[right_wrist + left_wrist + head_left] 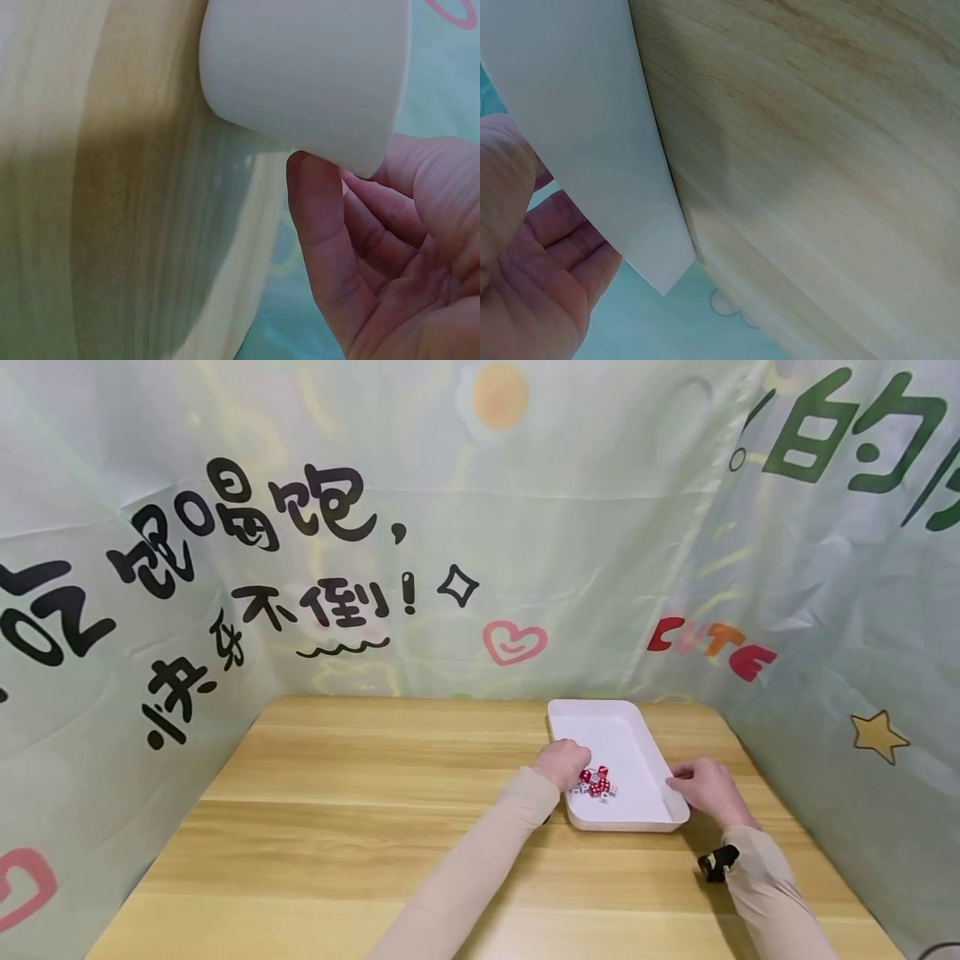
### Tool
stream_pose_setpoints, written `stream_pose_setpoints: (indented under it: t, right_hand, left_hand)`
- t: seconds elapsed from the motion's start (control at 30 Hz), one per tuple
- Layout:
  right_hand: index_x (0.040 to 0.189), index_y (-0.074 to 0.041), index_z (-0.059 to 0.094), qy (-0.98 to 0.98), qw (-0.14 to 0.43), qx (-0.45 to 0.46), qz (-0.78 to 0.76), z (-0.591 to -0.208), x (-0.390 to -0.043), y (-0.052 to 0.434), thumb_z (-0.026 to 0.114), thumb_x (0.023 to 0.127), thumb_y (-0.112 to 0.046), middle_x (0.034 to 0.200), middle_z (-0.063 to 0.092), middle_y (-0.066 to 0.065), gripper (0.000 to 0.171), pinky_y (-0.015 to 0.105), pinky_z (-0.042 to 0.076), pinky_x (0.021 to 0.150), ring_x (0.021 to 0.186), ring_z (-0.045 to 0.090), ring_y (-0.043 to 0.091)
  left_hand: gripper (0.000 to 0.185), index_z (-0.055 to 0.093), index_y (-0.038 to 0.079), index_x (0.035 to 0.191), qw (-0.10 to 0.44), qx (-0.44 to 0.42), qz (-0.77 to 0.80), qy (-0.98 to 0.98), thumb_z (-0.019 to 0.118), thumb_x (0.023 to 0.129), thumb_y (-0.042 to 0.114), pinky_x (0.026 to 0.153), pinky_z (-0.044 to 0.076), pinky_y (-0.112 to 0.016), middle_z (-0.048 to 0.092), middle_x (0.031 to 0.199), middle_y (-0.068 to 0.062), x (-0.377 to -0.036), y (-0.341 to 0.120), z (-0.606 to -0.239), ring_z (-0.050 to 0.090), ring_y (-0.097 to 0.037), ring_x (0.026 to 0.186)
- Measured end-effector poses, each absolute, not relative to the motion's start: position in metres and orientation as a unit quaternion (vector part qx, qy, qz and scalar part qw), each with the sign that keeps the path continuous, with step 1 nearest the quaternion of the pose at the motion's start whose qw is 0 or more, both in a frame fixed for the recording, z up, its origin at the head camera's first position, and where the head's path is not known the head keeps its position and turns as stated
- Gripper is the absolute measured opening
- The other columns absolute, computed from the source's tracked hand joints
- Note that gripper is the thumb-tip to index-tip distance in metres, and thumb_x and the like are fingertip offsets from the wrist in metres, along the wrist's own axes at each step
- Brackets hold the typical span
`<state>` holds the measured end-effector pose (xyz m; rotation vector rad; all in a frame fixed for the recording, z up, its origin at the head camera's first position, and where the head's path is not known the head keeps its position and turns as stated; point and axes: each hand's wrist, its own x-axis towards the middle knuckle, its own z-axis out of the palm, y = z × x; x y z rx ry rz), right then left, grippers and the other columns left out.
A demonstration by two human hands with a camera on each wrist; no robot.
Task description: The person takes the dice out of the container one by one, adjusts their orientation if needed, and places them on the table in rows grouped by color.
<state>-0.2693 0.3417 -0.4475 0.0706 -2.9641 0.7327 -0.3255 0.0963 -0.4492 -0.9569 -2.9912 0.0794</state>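
A white rectangular tray (622,735) lies on the wooden table (375,827) at the right. Several small red and white dice (596,781) are bunched in its near left part. My left hand (561,762) sits knuckles-up on the tray's left rim, fingers curled over it beside the dice. In the left wrist view the tray's outer wall (577,112) hides those fingers and only the palm (532,285) shows. My right hand (701,785) holds the near right corner. There, the thumb (315,225) lies under the tray's rounded corner (307,67).
Printed cloth backdrops (450,527) close in the table at the back, left and right. The right cloth wall (840,735) hangs close to the tray. Bare tabletop stretches left of the tray and toward the near edge. A black strap (717,862) is on my right wrist.
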Motion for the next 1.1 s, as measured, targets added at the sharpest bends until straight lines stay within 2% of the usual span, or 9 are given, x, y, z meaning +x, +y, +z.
stream_pose_setpoints:
  t: [0.23,0.47,0.63,0.77,0.93,1.1]
  right_hand:
    - [0.098,0.008,0.071,-0.97,0.046,0.023,0.238,-0.448,-0.27,0.341,0.07,0.086,-0.012,0.09,0.072,0.02,0.024,0.034,0.048,0.065,0.078,0.063,0.027]
    - [0.096,0.008,0.072,-0.97,0.054,0.027,0.236,-0.447,-0.269,0.342,0.07,0.086,-0.011,0.087,0.072,0.019,0.022,0.034,0.048,0.066,0.077,0.063,0.026]
    - [0.093,0.007,0.072,-0.97,0.052,0.029,0.238,-0.447,-0.268,0.343,0.07,0.085,-0.011,0.085,0.072,0.017,0.02,0.033,0.048,0.064,0.075,0.062,0.023]
    - [0.093,0.006,0.072,-0.969,0.057,0.031,0.237,-0.446,-0.268,0.344,0.07,0.085,-0.011,0.085,0.072,0.016,0.019,0.033,0.046,0.064,0.074,0.061,0.022]
    - [0.093,0.006,0.072,-0.969,0.054,0.031,0.24,-0.448,-0.267,0.346,0.07,0.085,-0.011,0.084,0.072,0.016,0.019,0.031,0.046,0.062,0.072,0.061,0.02]
    - [0.095,0.007,0.072,-0.97,0.044,0.026,0.237,-0.45,-0.268,0.346,0.069,0.086,-0.012,0.085,0.072,0.016,0.021,0.032,0.046,0.064,0.074,0.061,0.022]
  left_hand:
    - [0.016,0.071,0.023,0.101,0.012,-0.299,0.032,-0.954,0.073,0.087,0.015,0.081,0.053,-0.023,0.07,0.095,0.006,-0.328,0.098,-0.452,0.062,-0.01,0.089]
    - [0.014,0.072,0.023,0.094,0.088,-0.319,0.019,-0.944,0.077,0.081,0.021,0.077,0.051,-0.022,0.065,0.092,0.006,-0.329,0.094,-0.455,0.054,-0.009,0.086]
    - [0.011,0.067,0.022,0.086,0.127,-0.326,-0.013,-0.937,0.074,0.079,0.027,0.07,0.05,-0.023,0.063,0.088,0.006,-0.328,0.087,-0.452,0.053,-0.01,0.081]
    - [0.013,0.064,0.02,0.083,0.127,-0.315,-0.06,-0.939,0.073,0.079,0.029,0.063,0.048,-0.022,0.059,0.082,0.006,-0.327,0.079,-0.447,0.052,-0.008,0.073]
    - [0.017,0.066,0.017,0.085,0.112,-0.304,-0.123,-0.938,0.075,0.078,0.031,0.059,0.044,-0.019,0.057,0.08,0.007,-0.326,0.063,-0.444,0.052,-0.006,0.069]
    - [0.014,0.065,0.02,0.08,0.11,-0.291,-0.145,-0.939,0.073,0.079,0.03,0.052,0.039,-0.019,0.057,0.073,0.01,-0.329,0.043,-0.445,0.051,-0.004,0.063]
